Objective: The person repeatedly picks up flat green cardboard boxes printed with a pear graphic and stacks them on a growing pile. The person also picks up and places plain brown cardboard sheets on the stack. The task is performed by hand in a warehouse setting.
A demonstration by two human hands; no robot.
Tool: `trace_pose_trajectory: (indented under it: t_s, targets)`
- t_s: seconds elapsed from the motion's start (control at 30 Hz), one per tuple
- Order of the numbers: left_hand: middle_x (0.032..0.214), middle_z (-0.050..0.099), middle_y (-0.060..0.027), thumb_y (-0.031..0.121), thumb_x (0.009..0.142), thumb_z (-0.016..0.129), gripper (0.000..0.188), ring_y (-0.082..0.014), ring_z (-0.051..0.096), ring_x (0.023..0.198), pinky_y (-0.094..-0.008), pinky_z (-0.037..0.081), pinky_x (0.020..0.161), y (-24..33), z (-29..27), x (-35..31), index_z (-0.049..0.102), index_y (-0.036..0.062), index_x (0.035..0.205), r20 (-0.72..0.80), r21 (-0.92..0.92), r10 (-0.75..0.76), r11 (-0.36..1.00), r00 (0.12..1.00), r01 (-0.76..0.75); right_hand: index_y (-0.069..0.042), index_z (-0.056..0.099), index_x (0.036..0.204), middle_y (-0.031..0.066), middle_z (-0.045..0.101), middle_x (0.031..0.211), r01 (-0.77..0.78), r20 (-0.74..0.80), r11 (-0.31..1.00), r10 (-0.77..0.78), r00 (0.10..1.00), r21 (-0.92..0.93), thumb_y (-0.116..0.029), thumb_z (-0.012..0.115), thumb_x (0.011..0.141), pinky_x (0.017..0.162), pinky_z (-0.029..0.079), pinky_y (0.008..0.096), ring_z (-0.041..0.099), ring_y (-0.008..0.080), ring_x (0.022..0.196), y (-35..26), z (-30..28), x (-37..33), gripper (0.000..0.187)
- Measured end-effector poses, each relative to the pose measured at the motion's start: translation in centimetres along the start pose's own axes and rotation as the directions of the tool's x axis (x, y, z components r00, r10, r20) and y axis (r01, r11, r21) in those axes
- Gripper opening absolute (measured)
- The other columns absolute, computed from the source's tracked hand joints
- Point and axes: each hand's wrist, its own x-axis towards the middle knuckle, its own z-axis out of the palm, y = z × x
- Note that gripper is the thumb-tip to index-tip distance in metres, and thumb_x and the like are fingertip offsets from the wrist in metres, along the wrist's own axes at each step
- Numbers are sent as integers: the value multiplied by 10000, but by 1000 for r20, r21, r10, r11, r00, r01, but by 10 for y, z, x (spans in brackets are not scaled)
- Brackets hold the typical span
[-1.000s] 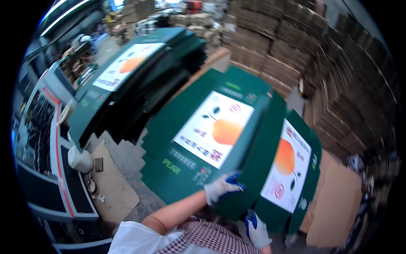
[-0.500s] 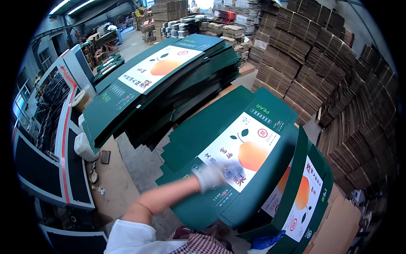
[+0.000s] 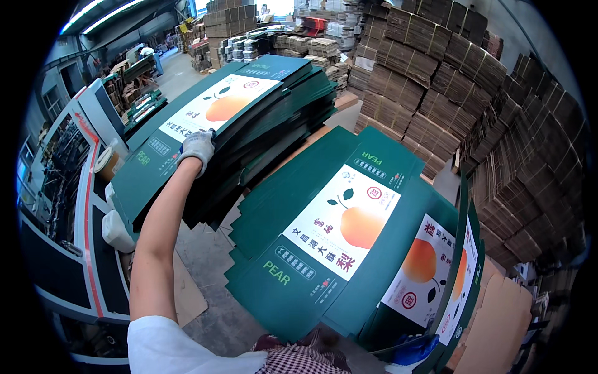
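My left hand (image 3: 198,148), in a pale glove with dark fingertips, is at the right edge of the top green box blank (image 3: 140,163) on the tall stack at the left. Its fingers are bent over that printed cardboard's edge. In front of me lies another flat green box blank (image 3: 265,221) with a white panel and an orange pear picture. To its right, a green blank (image 3: 462,255) stands raised on edge. My right hand (image 3: 414,350), in a blue and white glove, grips its lower end; most of those fingers are hidden.
Bundled brown cardboard (image 3: 430,87) is piled high at the back and right. A grey machine (image 3: 93,249) with a red stripe stands at the left, beside a white plastic jug (image 3: 117,232). Brown cardboard (image 3: 498,318) lies at the lower right. Far off, a person (image 3: 147,52) stands.
My left hand has moved from the front blank up and left to the stack. The raised blank at the right has tipped further upright, showing more of the printed panel beside it.
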Motion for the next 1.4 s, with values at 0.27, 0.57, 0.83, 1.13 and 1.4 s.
trace_pose_trajectory:
  t_s: [0.27,0.57,0.83,1.13,1.4]
  targets:
    - [990,611,-169,133,768,492,237,-296,578,958,-378,455,830,-4,-43,-6,643,84,944,55,95,98,990,994,-103,-204,577,1029,15,596,745,63,-29,996,-65,997,-61,-436,379,910,582,529,326,589,180,614,4,15,-7,327]
    - [915,587,-136,109,762,505,430,-266,577,817,-370,436,732,105,-34,-126,468,66,1188,-179,365,677,720,714,-590,-164,551,1087,62,616,867,-334,98,913,319,943,236,-432,420,889,631,508,390,596,226,700,-18,15,2,358]
    - [905,560,-103,128,827,414,437,-218,549,847,-384,411,775,216,51,-268,395,9,1247,111,267,892,397,437,-878,-101,455,1218,105,533,1154,-374,246,913,330,911,163,-342,443,899,840,445,380,521,237,1029,-20,53,-15,399]
    - [939,567,-94,196,833,463,431,-225,564,861,-381,413,801,280,142,-283,422,75,1244,141,-26,903,412,405,-911,-16,469,1183,83,526,1130,-365,204,931,351,914,31,-273,391,942,916,387,311,501,178,1023,-4,38,-16,361]
    - [1051,560,-115,385,830,508,494,-266,516,991,-365,360,885,303,100,-228,457,92,1225,-1,-497,860,442,510,-747,-37,437,1219,85,513,1168,-363,149,918,386,910,-161,-300,408,935,933,383,340,493,193,1063,9,34,-21,389]
